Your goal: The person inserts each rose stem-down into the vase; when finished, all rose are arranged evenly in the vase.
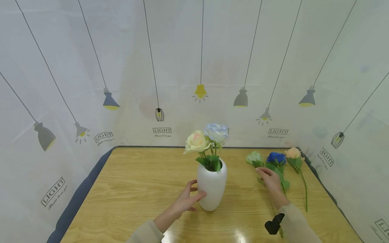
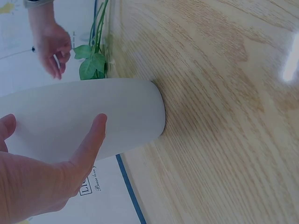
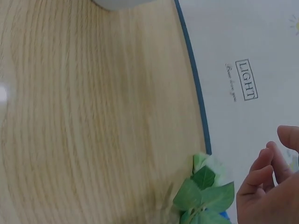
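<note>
A white vase (image 1: 212, 189) stands upright on the wooden table, holding a cream rose (image 1: 197, 141) and a pale blue rose (image 1: 216, 132). My left hand (image 1: 186, 198) grips its left side, the thumb (image 2: 96, 135) lying along the wall in the left wrist view. To the right lie a pale green-white rose (image 1: 254, 158), a deep blue rose (image 1: 276, 158) and a peach rose (image 1: 293, 153), all with long stems. Over the first two hovers my right hand (image 1: 271, 182), fingers loosely bent. The right wrist view shows it apart from the green leaves (image 3: 205, 193), holding nothing.
The wooden table (image 1: 136, 189) has a dark blue edge (image 1: 82, 192). Behind and beside it hangs a pale cloth (image 1: 176, 67) printed with lamps. A black piece (image 1: 274, 224) sits at the right sleeve (image 1: 296, 224), over a stem.
</note>
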`<state>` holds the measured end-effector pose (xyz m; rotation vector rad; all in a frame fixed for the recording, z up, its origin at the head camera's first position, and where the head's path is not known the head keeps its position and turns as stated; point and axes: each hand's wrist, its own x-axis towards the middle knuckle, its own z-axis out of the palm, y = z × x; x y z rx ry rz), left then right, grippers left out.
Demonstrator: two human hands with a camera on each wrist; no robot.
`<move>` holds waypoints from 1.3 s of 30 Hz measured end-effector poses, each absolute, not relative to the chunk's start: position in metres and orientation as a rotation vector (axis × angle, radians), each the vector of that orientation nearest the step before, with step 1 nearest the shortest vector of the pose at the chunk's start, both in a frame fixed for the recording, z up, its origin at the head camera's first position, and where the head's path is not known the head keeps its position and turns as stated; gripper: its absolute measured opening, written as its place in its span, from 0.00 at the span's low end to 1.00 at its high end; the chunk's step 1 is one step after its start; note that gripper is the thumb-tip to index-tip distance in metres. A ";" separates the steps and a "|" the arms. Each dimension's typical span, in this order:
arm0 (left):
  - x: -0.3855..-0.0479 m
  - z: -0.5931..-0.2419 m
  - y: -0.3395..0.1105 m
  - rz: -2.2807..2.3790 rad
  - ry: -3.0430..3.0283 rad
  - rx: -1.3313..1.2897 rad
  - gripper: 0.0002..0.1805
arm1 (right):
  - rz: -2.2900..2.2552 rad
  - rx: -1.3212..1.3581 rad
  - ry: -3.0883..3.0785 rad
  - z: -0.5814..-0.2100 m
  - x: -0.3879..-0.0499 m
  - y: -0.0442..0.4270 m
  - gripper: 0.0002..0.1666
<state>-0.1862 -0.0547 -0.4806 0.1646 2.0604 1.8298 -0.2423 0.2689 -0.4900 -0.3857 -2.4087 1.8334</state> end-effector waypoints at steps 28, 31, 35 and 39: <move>-0.187 -0.483 -0.056 1.819 2.069 0.164 0.42 | 1.490 -0.600 -2.702 -0.550 -0.216 0.314 0.28; -0.186 -0.482 -0.055 1.823 2.067 0.170 0.41 | 1.452 -0.570 -2.716 -0.550 -0.216 0.313 0.26; -0.185 -0.477 -0.055 1.823 2.073 0.180 0.40 | 1.414 -0.500 -2.742 -0.547 -0.217 0.310 0.25; -0.187 -0.481 -0.055 1.824 2.067 0.174 0.40 | 1.517 -0.423 -2.729 -0.541 -0.217 0.304 0.27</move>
